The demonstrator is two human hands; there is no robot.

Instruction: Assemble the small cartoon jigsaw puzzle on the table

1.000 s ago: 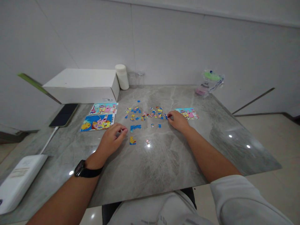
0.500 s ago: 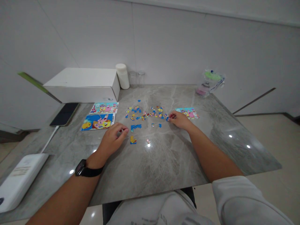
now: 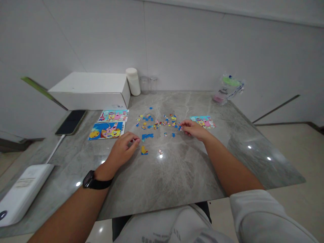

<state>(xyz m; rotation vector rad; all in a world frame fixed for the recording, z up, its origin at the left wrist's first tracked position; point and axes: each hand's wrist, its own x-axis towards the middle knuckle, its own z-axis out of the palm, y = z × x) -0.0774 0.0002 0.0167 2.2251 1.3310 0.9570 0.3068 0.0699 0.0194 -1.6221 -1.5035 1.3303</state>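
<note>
Jigsaw puzzle pieces (image 3: 157,124) lie loosely spread across the middle of the table. My right hand (image 3: 192,129) is at the right end of this spread, its fingertips pinched on a small puzzle piece (image 3: 180,128), partly hidden by the fingers. Beside the joined blue pieces (image 3: 147,136) rests my left hand (image 3: 125,148), fingers loosely bent, thumb apart from the index finger, with nothing visible between them. Just below sits a joined yellow-and-blue section (image 3: 144,150). Single pieces lie apart from the pile: a pinkish one (image 3: 160,151), a blue one (image 3: 173,135) and a multicoloured one (image 3: 165,134).
Cartoon picture cards (image 3: 106,130) lie left of the pieces, another card (image 3: 204,121) to the right. A white box (image 3: 88,91), white bottle (image 3: 133,82), two clear glasses (image 3: 149,85) and a plastic bag (image 3: 227,89) stand at the back. A phone (image 3: 71,122) is cabled to a white power bank (image 3: 25,194).
The view has shifted slightly. My right fingertips have moved a little left at the pile's right end; my left hand stays nearly still.
</note>
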